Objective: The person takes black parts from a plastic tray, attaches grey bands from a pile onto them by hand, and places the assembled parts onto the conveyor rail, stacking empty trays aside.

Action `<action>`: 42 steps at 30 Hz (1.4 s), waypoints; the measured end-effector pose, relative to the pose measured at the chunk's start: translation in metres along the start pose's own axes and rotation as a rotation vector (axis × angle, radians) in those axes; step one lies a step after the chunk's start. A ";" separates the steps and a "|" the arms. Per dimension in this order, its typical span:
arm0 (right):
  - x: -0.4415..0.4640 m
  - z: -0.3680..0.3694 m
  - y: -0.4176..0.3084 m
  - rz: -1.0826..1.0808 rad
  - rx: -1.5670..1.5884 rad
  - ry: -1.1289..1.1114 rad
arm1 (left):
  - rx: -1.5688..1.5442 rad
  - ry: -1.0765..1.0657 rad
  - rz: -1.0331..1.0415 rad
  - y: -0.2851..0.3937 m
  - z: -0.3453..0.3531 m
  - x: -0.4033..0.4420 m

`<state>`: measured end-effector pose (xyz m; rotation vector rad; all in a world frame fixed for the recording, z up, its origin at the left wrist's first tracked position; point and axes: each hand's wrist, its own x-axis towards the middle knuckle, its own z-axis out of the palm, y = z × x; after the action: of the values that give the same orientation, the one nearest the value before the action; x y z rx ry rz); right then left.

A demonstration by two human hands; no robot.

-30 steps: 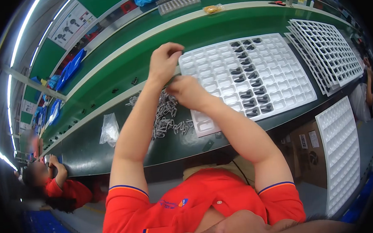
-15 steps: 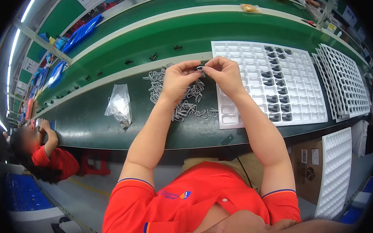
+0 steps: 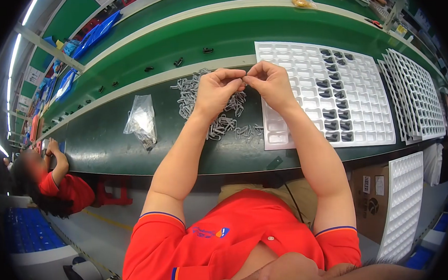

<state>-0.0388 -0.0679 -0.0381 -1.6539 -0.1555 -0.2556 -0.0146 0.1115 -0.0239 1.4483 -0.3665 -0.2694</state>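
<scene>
My left hand (image 3: 215, 92) and my right hand (image 3: 273, 88) meet above the bench, thumbs and fingertips pinched together. Between them is a small black part, now almost wholly covered by the fingers. Under and beside my left hand lies a loose heap of grey clip-like pieces (image 3: 222, 126). My right hand is over the left edge of a white plastic tray (image 3: 279, 137) with rows of pockets. Black parts (image 3: 330, 114) sit in some of its middle pockets.
A clear plastic bag (image 3: 141, 121) lies left on the dark bench. Black parts (image 3: 178, 62) are spaced along the green strip behind. Stacked white trays (image 3: 417, 97) lean at right; another tray (image 3: 401, 207) stands below beside a cardboard box (image 3: 371, 198). A co-worker (image 3: 67, 191) sits far left.
My fingertips have closed further over the small black part, which showed more before. The view has shifted slightly, and the black parts on the green strip appear a little further left.
</scene>
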 end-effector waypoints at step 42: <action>-0.012 0.012 0.003 -0.132 -0.814 -0.591 | 1.038 -0.680 0.563 0.000 0.135 0.151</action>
<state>-0.0484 -0.0553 -0.0455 -2.5014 -0.6760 0.1061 0.0692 -0.0710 -0.0003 2.1382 -1.6155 -0.0903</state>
